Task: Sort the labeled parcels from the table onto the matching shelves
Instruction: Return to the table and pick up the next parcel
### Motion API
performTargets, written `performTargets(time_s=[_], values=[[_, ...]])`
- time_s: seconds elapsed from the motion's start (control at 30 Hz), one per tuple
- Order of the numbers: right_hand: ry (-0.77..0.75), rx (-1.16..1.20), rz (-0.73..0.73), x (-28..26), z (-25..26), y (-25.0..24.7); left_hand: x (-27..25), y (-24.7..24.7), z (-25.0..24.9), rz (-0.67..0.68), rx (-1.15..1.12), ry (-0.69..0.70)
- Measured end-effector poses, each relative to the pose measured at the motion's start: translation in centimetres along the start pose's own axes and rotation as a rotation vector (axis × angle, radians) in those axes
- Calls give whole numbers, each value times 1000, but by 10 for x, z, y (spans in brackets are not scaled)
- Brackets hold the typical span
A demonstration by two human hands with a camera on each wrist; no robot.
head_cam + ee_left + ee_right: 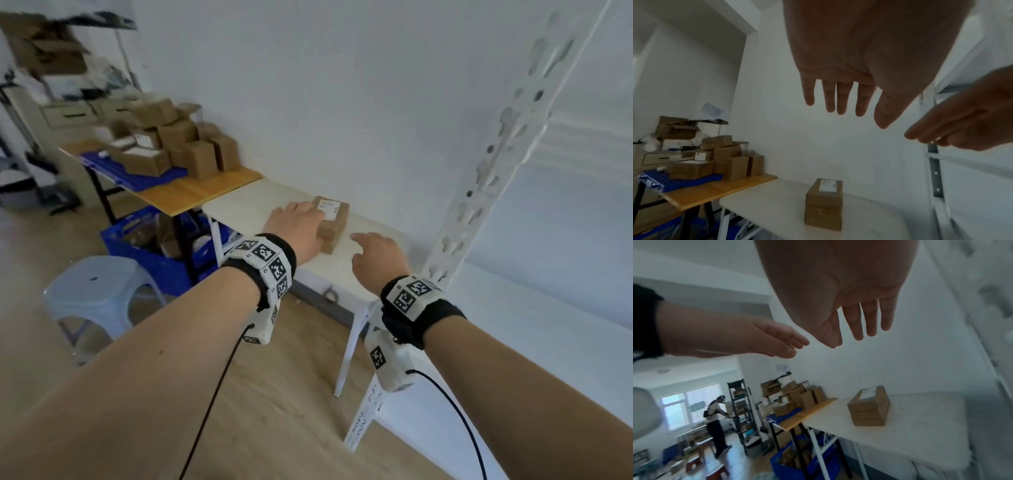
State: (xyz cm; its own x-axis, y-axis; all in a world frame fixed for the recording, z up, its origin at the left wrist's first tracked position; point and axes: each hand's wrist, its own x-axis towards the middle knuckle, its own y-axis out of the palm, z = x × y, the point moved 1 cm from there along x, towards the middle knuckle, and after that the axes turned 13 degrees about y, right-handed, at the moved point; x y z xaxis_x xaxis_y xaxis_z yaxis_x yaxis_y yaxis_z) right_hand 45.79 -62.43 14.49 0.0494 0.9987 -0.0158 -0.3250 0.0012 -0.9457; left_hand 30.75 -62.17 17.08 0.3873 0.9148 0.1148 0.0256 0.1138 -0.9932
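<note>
A small brown parcel (332, 222) with a white label on top stands alone on the white table (246, 209). My left hand (298, 226) hovers over the parcel's near left side, fingers straight, holding nothing. My right hand (375, 255) hovers to the right of the parcel, also with relaxed fingers and empty. In the left wrist view the parcel (824, 204) sits well below the left hand's fingers (840, 97). The right wrist view shows the parcel (869, 407) likewise apart from the right hand's fingers (857, 321). A white metal shelf rack (479, 192) stands right of the table.
Several brown parcels (178, 144) are piled on a wooden table (205, 192) to the left. A blue crate (147, 246) sits under it and a pale plastic stool (96, 291) stands on the floor. A person (715, 418) works at a dark rack far behind.
</note>
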Motion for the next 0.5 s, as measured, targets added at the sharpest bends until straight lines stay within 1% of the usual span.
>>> performTargets(time_s=[0.1, 0.27, 0.37, 0.5], values=[[94, -10, 10, 46, 17, 34, 26, 27, 54, 53, -34, 29], [264, -2, 47, 103, 50, 73, 70, 52, 134, 130, -84, 97], [330, 0, 55, 132, 61, 84, 98, 67, 166, 159, -109, 135], [381, 2, 61, 176, 64, 89, 134, 87, 195, 165, -196, 178]])
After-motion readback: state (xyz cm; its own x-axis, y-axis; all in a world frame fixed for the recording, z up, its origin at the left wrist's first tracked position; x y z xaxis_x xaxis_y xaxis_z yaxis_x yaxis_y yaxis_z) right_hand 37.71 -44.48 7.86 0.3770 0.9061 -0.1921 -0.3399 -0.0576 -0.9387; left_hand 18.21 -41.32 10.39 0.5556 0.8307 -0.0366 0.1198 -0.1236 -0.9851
